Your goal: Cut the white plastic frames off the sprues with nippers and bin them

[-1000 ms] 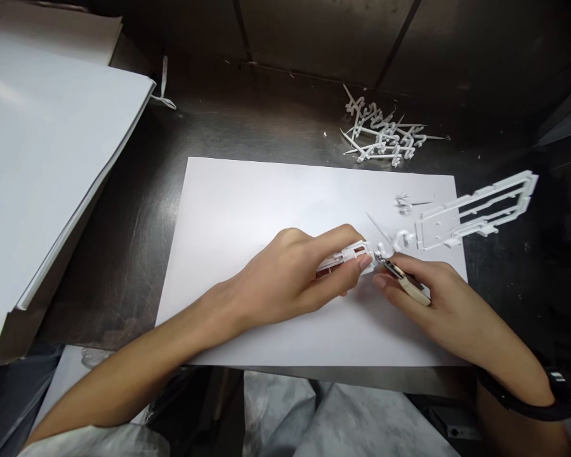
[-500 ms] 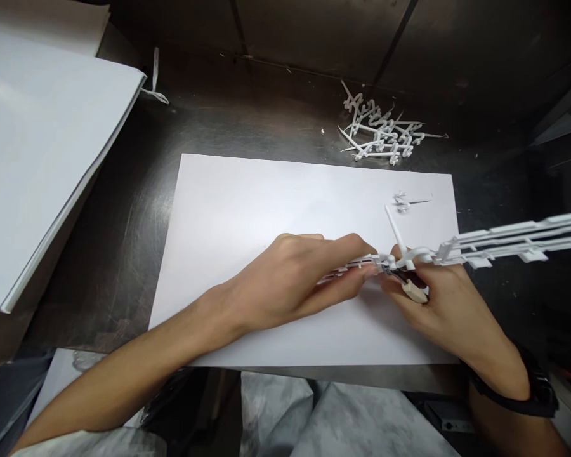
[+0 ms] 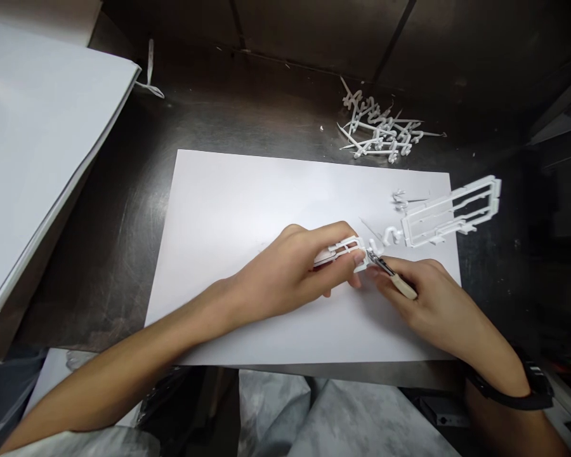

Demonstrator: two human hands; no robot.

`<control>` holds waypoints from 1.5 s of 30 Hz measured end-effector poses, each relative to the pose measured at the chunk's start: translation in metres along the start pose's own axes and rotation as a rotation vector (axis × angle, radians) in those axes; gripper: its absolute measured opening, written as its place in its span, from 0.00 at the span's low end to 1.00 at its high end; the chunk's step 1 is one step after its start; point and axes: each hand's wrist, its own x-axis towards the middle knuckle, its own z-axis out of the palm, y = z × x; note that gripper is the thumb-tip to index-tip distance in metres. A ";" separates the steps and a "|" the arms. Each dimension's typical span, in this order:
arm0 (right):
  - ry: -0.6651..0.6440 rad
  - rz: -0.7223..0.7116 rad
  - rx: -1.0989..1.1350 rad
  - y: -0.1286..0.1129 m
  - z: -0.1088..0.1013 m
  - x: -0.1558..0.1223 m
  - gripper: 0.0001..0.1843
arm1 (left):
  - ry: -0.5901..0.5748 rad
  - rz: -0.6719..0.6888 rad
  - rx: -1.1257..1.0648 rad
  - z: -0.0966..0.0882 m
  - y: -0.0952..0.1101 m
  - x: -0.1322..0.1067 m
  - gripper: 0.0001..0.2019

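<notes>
My left hand point(image 3: 295, 266) pinches a white plastic frame piece point(image 3: 345, 246) between thumb and fingers; part of it is hidden in the palm. Cutting nippers point(image 3: 400, 284) with a cream-coloured handle are gripped in my right hand point(image 3: 438, 304). Their metal jaws touch the right end of the frame piece, by a small white stub. Just beyond the jaws, a second white plastic frame point(image 3: 426, 241) with a curled end hangs over the sheet's right edge, with a narrow gap between it and the held piece. Neither hand touches this second frame.
A white sheet point(image 3: 228, 197) lies under both hands on a dark metal table point(image 3: 247, 120). Behind it is a heap of white plastic scraps point(image 3: 385, 130). Another small scrap point(image 3: 400, 201) rests on the sheet. Large white boards point(image 3: 42, 133) stand at the left.
The right-hand frame has come away from the held piece and turned, with its near end farther back. A thin sprue no longer stands up at the joint. The nippers show more clearly.
</notes>
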 end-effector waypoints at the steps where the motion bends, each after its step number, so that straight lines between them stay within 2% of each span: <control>1: 0.002 0.009 0.000 0.000 0.000 0.000 0.21 | 0.006 -0.009 0.000 0.000 -0.001 0.001 0.10; 8: -0.043 0.101 0.096 0.001 0.000 -0.001 0.28 | -0.003 -0.110 -0.009 -0.002 0.002 0.000 0.10; 10: -0.105 0.126 0.165 0.002 -0.004 -0.004 0.29 | 0.043 -0.135 0.114 -0.007 0.006 -0.002 0.10; 12: -0.159 0.117 0.231 0.002 -0.010 -0.009 0.30 | 0.167 -0.170 0.374 -0.015 0.008 -0.005 0.14; 13: -0.144 0.097 0.250 0.003 -0.014 -0.011 0.30 | 0.239 -0.197 0.531 -0.020 0.007 -0.007 0.17; 14: -0.081 0.074 0.249 0.003 -0.017 -0.013 0.29 | 0.300 -0.236 0.684 -0.025 0.006 -0.008 0.20; 16: 0.167 0.036 0.165 0.007 -0.023 -0.015 0.23 | 0.369 -0.347 0.920 -0.036 0.001 -0.011 0.22; 18: 0.431 0.013 -0.010 0.013 -0.025 -0.012 0.08 | 0.378 -0.470 1.052 -0.045 -0.005 -0.015 0.22; 19: 0.513 -0.003 -0.103 0.017 -0.025 -0.010 0.13 | 0.384 -0.518 1.094 -0.048 -0.007 -0.017 0.22; 20: 0.549 -0.026 -0.186 0.022 -0.024 -0.006 0.21 | 0.409 -0.542 1.138 -0.051 -0.008 -0.019 0.22; 21: 0.549 -0.054 -0.255 0.026 -0.023 -0.003 0.25 | 0.453 -0.539 1.187 -0.053 -0.009 -0.021 0.23; 22: 0.529 -0.085 -0.311 0.030 -0.022 0.000 0.25 | 0.515 -0.510 1.235 -0.054 -0.008 -0.022 0.24; 24: 0.495 -0.151 -0.404 0.035 -0.021 0.004 0.16 | 0.629 -0.403 1.290 -0.054 -0.004 -0.022 0.27; 26: 0.517 -0.184 -0.426 0.033 -0.022 0.004 0.07 | 0.656 -0.314 1.204 -0.048 0.002 -0.020 0.27; 28: 0.563 -0.168 -0.278 0.026 -0.024 0.001 0.10 | 0.568 -0.285 0.967 -0.036 0.007 -0.017 0.28; 30: 0.590 -0.123 0.003 0.016 -0.023 -0.003 0.14 | 0.406 -0.259 0.656 -0.019 0.009 -0.015 0.29; 32: 0.549 -0.094 0.271 0.005 -0.019 -0.005 0.13 | 0.222 -0.182 0.323 -0.001 0.010 -0.013 0.28; 34: 0.439 -0.075 0.447 -0.003 -0.013 -0.005 0.13 | 0.035 -0.104 -0.011 0.015 0.010 -0.011 0.30; 36: 0.313 -0.054 0.558 -0.008 -0.007 -0.003 0.15 | -0.106 -0.091 -0.337 0.025 0.009 -0.010 0.34; 38: 0.256 -0.042 0.614 -0.011 -0.004 -0.002 0.15 | -0.140 -0.126 -0.602 0.031 0.006 -0.008 0.39; 40: 0.270 -0.054 0.611 -0.012 -0.004 -0.002 0.13 | -0.089 -0.155 -0.762 0.031 0.004 -0.007 0.42; 45: 0.236 -0.115 0.557 -0.008 -0.005 -0.002 0.15 | -0.050 -0.218 -0.837 0.024 0.005 -0.006 0.46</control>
